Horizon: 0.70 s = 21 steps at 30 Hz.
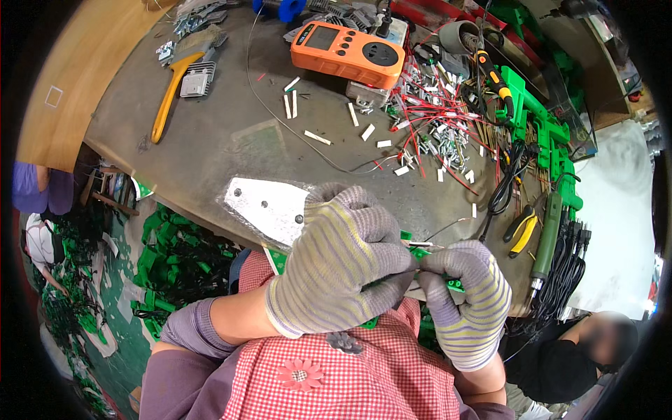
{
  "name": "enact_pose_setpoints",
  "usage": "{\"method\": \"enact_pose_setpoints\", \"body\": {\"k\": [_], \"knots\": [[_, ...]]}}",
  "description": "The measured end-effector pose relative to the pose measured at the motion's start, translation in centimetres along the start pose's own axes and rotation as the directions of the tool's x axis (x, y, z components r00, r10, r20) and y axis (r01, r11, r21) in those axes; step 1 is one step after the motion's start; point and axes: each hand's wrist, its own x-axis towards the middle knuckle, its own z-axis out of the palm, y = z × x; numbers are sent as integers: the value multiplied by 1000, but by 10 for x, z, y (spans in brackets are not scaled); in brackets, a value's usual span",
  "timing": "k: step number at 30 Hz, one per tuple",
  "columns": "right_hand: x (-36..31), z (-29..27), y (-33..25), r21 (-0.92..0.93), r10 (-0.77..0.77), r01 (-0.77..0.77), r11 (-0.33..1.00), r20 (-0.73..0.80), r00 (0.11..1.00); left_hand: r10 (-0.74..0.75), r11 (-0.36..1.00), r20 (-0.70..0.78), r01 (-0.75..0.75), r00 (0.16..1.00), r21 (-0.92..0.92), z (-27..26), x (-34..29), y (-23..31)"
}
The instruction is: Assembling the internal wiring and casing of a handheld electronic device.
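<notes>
Just past the near edge of the desk (189,140), the left hand (346,269) and right hand (467,301) meet, each grip pinched closed on something too small to tell. A green part (455,285) shows behind the fingers; a thin wire (446,226) slants up rightward above a white tube (421,243) lying left-to-right.

Meter (348,54) is sitting toward the table's (210,140) far side. Spool (282,8) is lying behind the meter, leftward; brush (170,98) well to its left. Wire heap (441,133) is spreading just right and in front of it, screwdriver (495,82) lying farther right. Left hand (357,259) is resting in front of the meter, right hand (467,301) in front and rightward; pliers (526,236) are lying beyond, farther right.
</notes>
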Motion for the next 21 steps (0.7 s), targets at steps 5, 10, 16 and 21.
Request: {"method": "enact_pose_setpoints", "body": {"k": [5, 10, 16, 21], "knots": [[9, 1, -6, 61, -24, 20, 998, 70, 997, 51, 998, 134, -55, 990, 31, -15, 10, 4], [17, 8, 13, -215, -621, 605, 767, -12, 783, -51, 897, 314, 182, 948, -402, -13, 16, -16], [18, 1, 2, 102, -19, 11, 995, 81, 997, 33, 988, 4, -33, 999, 151, -13, -2, 2], [12, 3, 3, 179, 162, -179, 968, 105, 981, 175, 950, -42, -157, 984, 271, 0, -8, 1]]}}
